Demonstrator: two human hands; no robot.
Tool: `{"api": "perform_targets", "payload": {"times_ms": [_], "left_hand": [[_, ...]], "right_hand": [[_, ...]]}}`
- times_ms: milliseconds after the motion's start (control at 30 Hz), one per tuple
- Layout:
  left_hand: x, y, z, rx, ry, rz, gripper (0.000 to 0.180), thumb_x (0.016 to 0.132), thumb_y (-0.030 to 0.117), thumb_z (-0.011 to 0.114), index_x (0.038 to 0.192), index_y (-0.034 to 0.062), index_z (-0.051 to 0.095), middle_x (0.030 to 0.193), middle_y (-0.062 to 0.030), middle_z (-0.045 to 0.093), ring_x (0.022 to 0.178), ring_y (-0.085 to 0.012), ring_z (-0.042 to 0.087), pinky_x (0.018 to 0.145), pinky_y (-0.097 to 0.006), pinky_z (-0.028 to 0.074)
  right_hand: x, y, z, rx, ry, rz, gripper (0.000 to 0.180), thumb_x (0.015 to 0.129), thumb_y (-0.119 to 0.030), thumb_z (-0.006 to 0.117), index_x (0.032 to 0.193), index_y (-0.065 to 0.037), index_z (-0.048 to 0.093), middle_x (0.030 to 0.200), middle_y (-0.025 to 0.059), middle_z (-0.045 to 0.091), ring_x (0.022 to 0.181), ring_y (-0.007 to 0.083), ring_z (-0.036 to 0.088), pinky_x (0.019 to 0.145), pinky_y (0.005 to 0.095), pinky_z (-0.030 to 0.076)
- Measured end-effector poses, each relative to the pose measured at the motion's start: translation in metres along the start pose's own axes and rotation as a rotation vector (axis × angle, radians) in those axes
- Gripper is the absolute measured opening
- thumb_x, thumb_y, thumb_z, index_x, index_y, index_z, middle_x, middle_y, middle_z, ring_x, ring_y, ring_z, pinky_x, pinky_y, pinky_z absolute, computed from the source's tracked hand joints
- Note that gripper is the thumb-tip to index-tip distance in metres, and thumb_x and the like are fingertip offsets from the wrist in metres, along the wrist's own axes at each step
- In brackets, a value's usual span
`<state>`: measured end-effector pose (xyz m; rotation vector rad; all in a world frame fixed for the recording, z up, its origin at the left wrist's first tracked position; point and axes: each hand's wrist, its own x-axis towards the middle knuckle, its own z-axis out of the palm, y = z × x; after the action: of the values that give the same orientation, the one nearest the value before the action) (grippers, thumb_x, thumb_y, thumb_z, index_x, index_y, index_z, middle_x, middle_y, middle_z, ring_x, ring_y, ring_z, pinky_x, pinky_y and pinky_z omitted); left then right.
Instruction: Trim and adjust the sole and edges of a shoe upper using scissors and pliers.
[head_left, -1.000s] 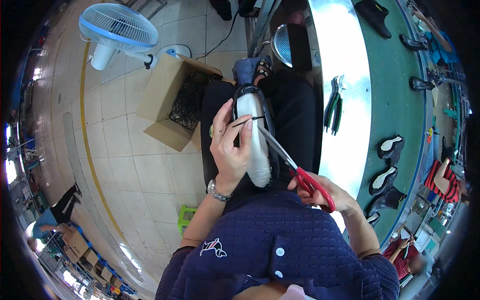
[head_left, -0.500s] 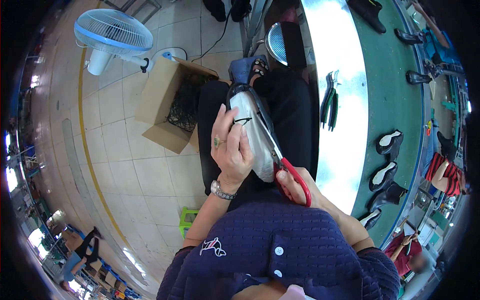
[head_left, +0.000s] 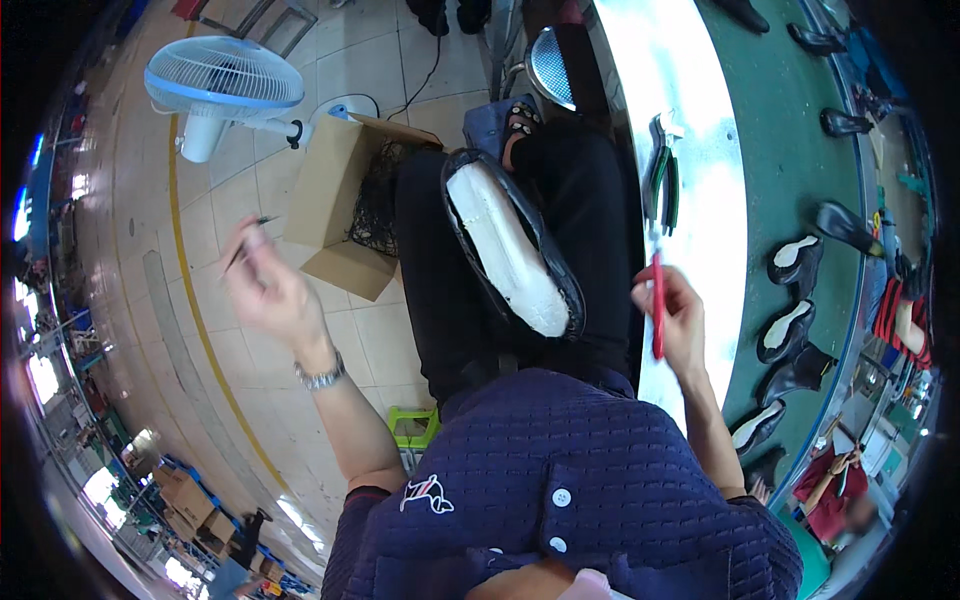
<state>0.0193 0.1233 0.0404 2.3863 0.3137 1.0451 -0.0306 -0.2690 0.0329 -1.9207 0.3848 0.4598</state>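
Note:
A black shoe upper with a white insole side facing up [head_left: 510,255] lies across my thighs, with neither hand on it. Out to the left, my left hand [head_left: 268,285] is raised beside the cardboard box, smeared by motion. A thin dark piece of cord [head_left: 266,220] pokes out from its fingers. At the right, my right hand [head_left: 680,322] grips red-handled scissors [head_left: 658,310] over the white bench edge. Their blades point away from me, close to the green-and-black-handled pliers [head_left: 663,185] lying on the bench.
The open cardboard box [head_left: 330,195] holds tangled black scraps [head_left: 378,225]. Behind it stands a fan [head_left: 222,80]. Several shoes, among them one with a white insole [head_left: 785,328], rest on the green belt [head_left: 725,120] beyond the white bench [head_left: 700,230]. A green stool [head_left: 413,425] stands at my left.
My left hand has left the shoe and swung left with the cord. My right hand has carried the scissors right to the bench. The shoe now lies alone, without the cord across it.

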Motion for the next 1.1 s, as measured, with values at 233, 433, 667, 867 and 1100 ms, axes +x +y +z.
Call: {"api": "perform_targets", "payload": {"times_ms": [233,433,667,867,1100], "left_hand": [[-0.055,-0.043,0.045,0.267,-0.491,-0.010,0.058,0.093,0.029,0.062,0.139,-0.0022,0.044,0.146,-0.0227,0.040,0.130,-0.0365,0.044,0.104,-0.041,0.038],[-0.048,0.097,0.087,-0.186,-0.816,0.890,0.052,0.088,0.039,0.062,0.129,0.0069,0.059,0.136,-0.0179,0.053,0.135,-0.0336,0.040,0.113,-0.048,0.027],[-0.002,0.128,0.156,-0.268,-1.104,0.354,0.054,0.088,0.043,0.065,0.125,0.0028,0.061,0.115,-0.0150,0.065,0.102,-0.0321,0.061,0.089,-0.036,0.047],[0.014,0.117,0.187,-0.270,-0.929,0.362,0.032,0.095,0.034,0.057,0.109,0.0078,0.069,0.087,-0.0191,0.068,0.079,-0.0364,0.065,0.069,-0.041,0.050],[0.027,0.109,0.200,-0.148,-0.984,0.160,0.037,0.096,0.041,0.053,0.093,0.0060,0.064,0.070,-0.0173,0.061,0.061,-0.0355,0.060,0.060,-0.046,0.045]], "right_hand": [[0.018,0.091,-0.059,-0.678,0.508,0.166,0.046,0.084,-0.029,0.073,0.115,0.003,0.065,0.084,0.0140,0.067,0.071,0.0180,0.062,0.070,0.0334,0.051],[0.046,0.093,-0.064,-0.721,0.662,-0.166,0.037,0.085,-0.017,0.070,0.116,0.003,0.064,0.104,0.0202,0.065,0.091,0.0326,0.064,0.083,0.0397,0.050],[0.168,0.040,-0.017,-0.685,0.546,-0.291,0.066,0.082,-0.044,0.071,0.127,0.002,0.054,0.116,0.0284,0.058,0.104,0.0420,0.058,0.090,0.0451,0.047],[0.193,0.042,-0.040,-0.349,0.272,-0.074,0.050,0.087,-0.029,0.063,0.127,0.000,0.054,0.107,0.0224,0.062,0.092,0.0308,0.062,0.087,0.0387,0.047],[0.117,-0.066,-0.059,-0.071,-0.167,-0.173,0.061,0.088,-0.020,0.066,0.143,-0.007,0.044,0.103,0.0096,0.065,0.086,0.0155,0.061,0.085,0.0328,0.046]]}}
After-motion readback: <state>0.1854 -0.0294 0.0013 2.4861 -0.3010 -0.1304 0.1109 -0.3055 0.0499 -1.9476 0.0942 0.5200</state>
